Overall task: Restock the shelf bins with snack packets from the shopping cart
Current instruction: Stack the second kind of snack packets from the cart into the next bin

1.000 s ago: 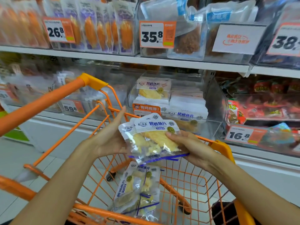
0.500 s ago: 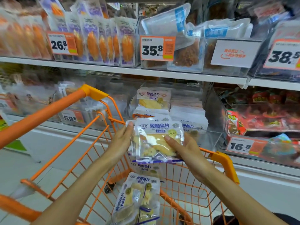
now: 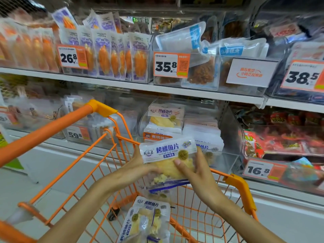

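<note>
**Lifting a fish-fillet packet toward the clear bin**

Holding the packet [image 3: 168, 160] up over the far rim of the orange cart [image 3: 98, 109], both hands are on it at once. The left hand [image 3: 133, 170] cups the left edge with its fingers tucked behind the film; the right hand [image 3: 194, 171] pinches the right side, thumb pressed on the front over the yellow fillet. Neither hand is spread free.

Here is the relation that matters: the bin [image 3: 228, 130] sits straight ahead and slightly above the hands, on the lower shelf just past the cart's rim. The packet's long axis runs left to right, printed header on top, matching the matching packets [image 3: 166, 118] already standing in the bin. The right hand looks the nearer of the two to the bin's open front, so I'd judge it leads the packet in.

The packet is soft, glossy film, white and blue at the header, transparent below, with flaky pale-yellow fish showing through; it will flex, not hold its shape. The bin is rigid clear plastic with a curved side wall. More of the same packets [image 3: 145, 220] lie in the wire basket of the cart, below the hands.
</note>
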Available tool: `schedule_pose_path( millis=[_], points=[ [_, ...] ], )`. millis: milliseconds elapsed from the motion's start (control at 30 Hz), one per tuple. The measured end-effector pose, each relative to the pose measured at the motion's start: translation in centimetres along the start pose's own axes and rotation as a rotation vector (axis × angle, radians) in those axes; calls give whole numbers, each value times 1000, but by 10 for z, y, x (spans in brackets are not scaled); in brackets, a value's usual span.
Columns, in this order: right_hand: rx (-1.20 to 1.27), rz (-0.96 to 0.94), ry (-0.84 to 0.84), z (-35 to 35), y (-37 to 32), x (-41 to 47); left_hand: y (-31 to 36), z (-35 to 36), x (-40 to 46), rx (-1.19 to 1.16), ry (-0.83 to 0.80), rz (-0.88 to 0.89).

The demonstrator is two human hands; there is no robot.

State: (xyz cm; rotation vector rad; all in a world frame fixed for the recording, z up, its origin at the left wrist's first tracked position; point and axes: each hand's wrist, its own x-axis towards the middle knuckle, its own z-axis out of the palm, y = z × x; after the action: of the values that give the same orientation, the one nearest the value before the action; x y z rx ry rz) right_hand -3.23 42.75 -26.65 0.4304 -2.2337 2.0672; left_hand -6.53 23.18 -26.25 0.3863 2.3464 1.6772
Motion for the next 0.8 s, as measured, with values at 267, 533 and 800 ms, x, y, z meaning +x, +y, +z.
schedule_pose_path(
  millis=[267,533,800],
  points=[
    [-391,-169,-57,-21,-38,36,51,-38,12,447,161,443],
    [-682,-258,202,-35,-25,131,49,-65,91,481,351,406],
    [-703,-132,80,-39,9,179,21,-75,134,466,378,244]
  ],
)
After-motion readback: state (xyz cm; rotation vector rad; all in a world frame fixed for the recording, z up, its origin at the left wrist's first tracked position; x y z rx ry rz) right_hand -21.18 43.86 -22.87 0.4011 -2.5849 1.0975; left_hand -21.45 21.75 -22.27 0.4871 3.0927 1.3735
